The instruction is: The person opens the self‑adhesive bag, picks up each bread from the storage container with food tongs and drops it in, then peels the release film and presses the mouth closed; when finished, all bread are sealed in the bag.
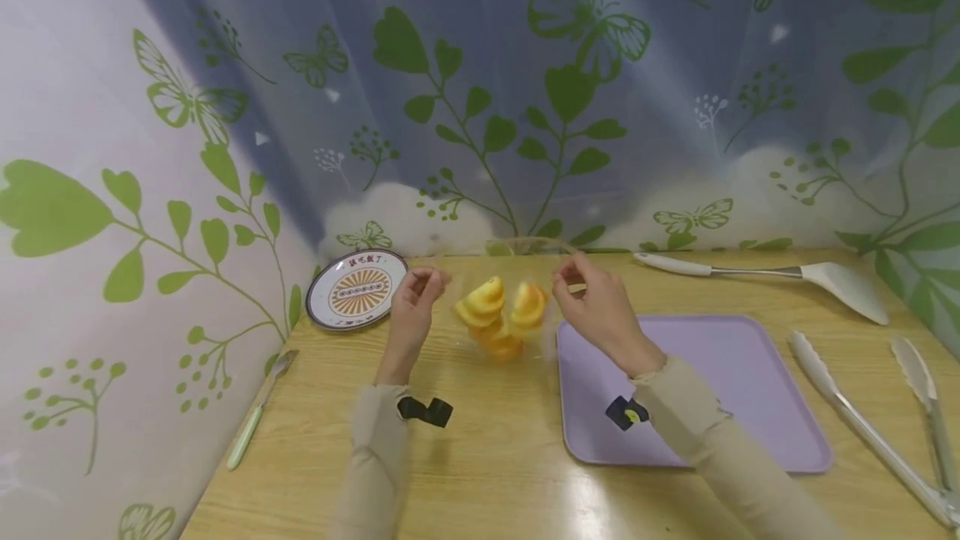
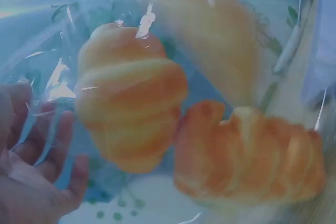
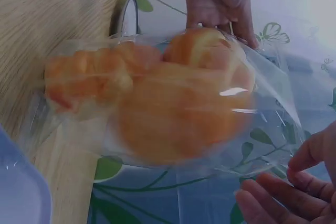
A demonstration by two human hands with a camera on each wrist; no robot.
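A clear plastic bag [image 3: 275, 98] hangs in the air between both hands, over the table's middle. Inside it are three bread rolls: a spiral one [image 2: 131, 103], a ridged one [image 2: 249, 161] and a smoother one [image 2: 215, 40], blurred. My left hand [image 1: 416, 298] pinches the bag's upper left side in the head view. On the opposite side, my right hand [image 1: 600, 307] holds the bag's edge between thumb and fingers. In the right wrist view the thumb and index fingertips meet at the bag's corner.
A patterned plate [image 1: 358, 290] lies at the back left, with a green-handled fork [image 1: 258, 415] before it. Under the right forearm is a purple tray [image 1: 675, 340]. A white spatula [image 1: 840, 286] and metal tongs [image 1: 862, 432] lie to the right. A printed curtain [image 1: 480, 48] backs the wooden table.
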